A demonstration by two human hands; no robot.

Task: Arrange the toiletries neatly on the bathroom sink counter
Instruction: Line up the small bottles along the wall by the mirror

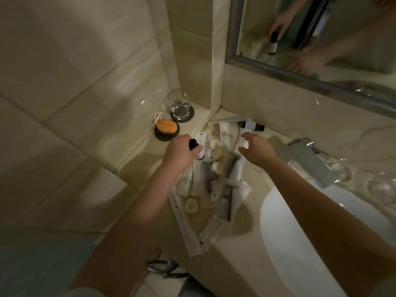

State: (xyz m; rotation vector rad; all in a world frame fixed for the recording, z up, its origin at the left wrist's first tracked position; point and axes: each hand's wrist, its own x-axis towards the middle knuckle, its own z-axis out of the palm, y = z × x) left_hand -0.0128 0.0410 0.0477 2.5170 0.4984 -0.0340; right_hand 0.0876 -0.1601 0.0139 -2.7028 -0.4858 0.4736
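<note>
Marble desk (pixel 235 249) in dim light: a glass (pixel 179 106) holding water stands at its far left corner. Left hand (pixel 179 154) is clamped on a small black-capped bottle (pixel 198 150) above the jumbled toiletries (pixel 216 181). Right hand (pixel 256 150) hovers loosely spread, empty. Packet labels blur.

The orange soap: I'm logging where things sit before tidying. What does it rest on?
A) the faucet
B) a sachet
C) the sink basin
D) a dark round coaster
D: the orange soap lies on a dark round coaster, beside the glass of water.
</note>
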